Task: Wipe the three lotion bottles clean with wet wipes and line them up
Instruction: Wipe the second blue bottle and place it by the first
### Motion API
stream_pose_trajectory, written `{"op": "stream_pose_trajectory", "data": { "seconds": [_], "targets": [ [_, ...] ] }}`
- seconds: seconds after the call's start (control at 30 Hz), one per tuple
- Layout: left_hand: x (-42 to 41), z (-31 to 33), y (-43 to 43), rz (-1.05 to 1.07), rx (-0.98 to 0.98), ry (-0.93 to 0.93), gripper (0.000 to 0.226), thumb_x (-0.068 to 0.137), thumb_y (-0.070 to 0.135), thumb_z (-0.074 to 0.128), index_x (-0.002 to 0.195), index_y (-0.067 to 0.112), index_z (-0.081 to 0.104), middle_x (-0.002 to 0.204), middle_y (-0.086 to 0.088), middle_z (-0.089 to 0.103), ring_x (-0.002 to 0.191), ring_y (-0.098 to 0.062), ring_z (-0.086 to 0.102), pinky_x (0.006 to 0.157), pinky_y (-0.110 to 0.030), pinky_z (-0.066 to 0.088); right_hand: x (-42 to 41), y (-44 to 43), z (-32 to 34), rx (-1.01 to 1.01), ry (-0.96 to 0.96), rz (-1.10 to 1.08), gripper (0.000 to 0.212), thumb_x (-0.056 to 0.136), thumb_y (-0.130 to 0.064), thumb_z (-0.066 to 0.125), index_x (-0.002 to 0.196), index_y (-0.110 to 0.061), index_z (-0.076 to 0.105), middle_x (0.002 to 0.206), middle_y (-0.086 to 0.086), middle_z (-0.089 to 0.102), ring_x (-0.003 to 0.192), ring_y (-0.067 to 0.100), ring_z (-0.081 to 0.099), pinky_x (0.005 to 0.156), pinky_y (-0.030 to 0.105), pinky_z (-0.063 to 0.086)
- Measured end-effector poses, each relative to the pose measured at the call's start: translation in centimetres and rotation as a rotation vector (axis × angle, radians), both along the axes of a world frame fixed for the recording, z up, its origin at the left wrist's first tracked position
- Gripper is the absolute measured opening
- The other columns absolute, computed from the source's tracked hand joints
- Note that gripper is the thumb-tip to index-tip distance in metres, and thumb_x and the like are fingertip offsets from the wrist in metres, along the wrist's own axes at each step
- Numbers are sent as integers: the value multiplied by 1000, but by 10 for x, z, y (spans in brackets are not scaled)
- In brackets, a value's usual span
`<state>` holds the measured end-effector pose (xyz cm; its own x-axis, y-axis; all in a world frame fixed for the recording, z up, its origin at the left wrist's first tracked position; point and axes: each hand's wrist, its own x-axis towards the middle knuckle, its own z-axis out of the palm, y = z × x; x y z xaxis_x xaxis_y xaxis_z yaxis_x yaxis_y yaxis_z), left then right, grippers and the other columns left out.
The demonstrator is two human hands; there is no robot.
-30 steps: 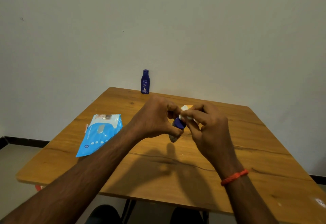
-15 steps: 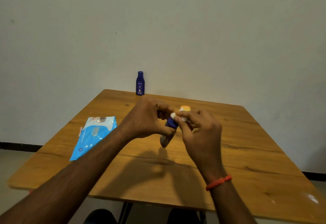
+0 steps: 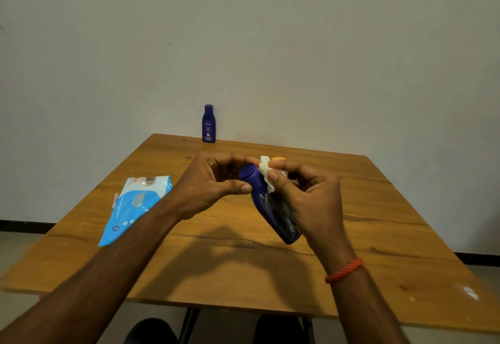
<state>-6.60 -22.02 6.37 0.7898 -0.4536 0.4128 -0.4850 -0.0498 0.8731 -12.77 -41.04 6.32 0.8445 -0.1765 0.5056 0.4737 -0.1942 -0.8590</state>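
The lotion bottle has swung base-rightward, your left grip closed on its cap, your right grip pinching the wet wipe to its neck: wiping continues.

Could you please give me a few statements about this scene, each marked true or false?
1. The wipes pack lies on the table, left of both hands. True.
2. The held bottle stands upright on the table. False: it is tilted, held above the table.
3. A second bottle stands upright at the table's far edge. True.
4. The left hand pinches the wet wipe. False: the right hand pinches it at the held bottle's neck; the left hand grips near the cap.
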Motion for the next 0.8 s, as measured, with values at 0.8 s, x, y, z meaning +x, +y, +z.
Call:
{"op": "stream_pose_trajectory", "data": {
  "seconds": [0.8],
  "targets": [
    [1,-10,-5,5,-88,64,36,80,17,67,116,20,66,111,5,72,106,-15,68,77,-23,56,-8,-11,-7,-586,-40,-67,16,85,-14,74,99,-21,77,94,-10,69,86,-5,60,74,4,44]
  ]
}}
